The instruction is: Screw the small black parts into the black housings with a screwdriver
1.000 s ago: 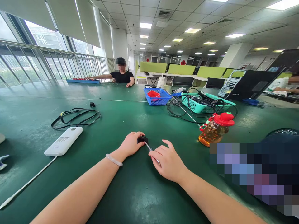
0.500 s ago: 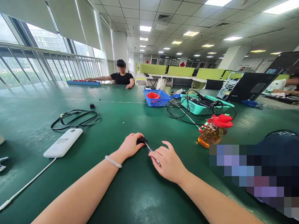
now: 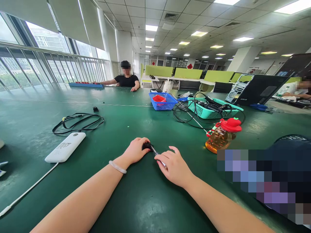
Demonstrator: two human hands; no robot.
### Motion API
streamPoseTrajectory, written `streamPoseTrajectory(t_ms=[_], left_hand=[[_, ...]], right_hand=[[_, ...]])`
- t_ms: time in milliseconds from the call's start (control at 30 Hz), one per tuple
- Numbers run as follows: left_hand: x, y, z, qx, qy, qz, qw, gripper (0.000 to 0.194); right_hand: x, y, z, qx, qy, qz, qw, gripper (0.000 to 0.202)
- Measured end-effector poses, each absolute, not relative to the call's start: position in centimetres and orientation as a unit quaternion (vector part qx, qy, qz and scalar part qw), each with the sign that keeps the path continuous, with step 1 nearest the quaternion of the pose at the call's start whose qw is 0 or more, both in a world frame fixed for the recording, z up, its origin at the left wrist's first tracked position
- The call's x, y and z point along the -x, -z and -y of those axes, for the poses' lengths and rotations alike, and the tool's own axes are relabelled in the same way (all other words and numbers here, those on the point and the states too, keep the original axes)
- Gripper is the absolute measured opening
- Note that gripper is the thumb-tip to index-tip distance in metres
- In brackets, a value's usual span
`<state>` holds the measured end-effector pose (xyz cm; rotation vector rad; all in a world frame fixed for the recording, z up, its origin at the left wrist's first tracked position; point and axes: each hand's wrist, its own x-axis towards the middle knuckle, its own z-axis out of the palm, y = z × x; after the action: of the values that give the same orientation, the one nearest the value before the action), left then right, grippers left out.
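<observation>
My left hand (image 3: 136,150), with a pale bangle (image 3: 117,167) on its wrist, is closed around a small black part (image 3: 146,146) on the green table (image 3: 148,204). Its exact kind is too small to make out. In my right hand (image 3: 173,166) is a slim screwdriver (image 3: 161,160), pinched between thumb and fingers, one finger raised. The metal shaft slants up and left, and its tip meets the black part. The tip itself is hard to see.
To the left lie a white power bank (image 3: 66,147) with a cable and a looped black cord (image 3: 78,123). At the right stand a red-lidded bottle (image 3: 220,137), a teal basket of cables (image 3: 205,113) and a blue basket (image 3: 163,105). Another person (image 3: 126,79) sits across the table.
The screwdriver has turned slightly in my right hand's fingers, its tip still at the black part. My left hand keeps its hold. The whole view has shifted very slightly.
</observation>
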<state>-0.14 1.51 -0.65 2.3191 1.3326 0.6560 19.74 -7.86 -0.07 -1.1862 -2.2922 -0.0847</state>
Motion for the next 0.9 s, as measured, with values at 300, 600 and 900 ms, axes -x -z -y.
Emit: streamPoseTrajectory(t_ms=[300, 600, 900], left_hand=[[0.3, 0.6, -1.4, -0.847, -0.242, -0.428, 0.203, 0.031], [0.3, 0.0, -0.6, -0.872, -0.216, -0.373, 0.231, 0.030], [0.2, -0.1, -0.4, -0.879, -0.204, -0.361, 0.237, 0.030]], right_hand=[[-20.7, 0.1, 6.9, 0.477, -0.264, 0.708, 0.449, 0.019], [-21.5, 0.9, 5.1, 0.432, -0.524, 0.464, 0.569, 0.044], [-21.6, 1.1, 4.9, 0.422, -0.557, 0.388, 0.601, 0.039]])
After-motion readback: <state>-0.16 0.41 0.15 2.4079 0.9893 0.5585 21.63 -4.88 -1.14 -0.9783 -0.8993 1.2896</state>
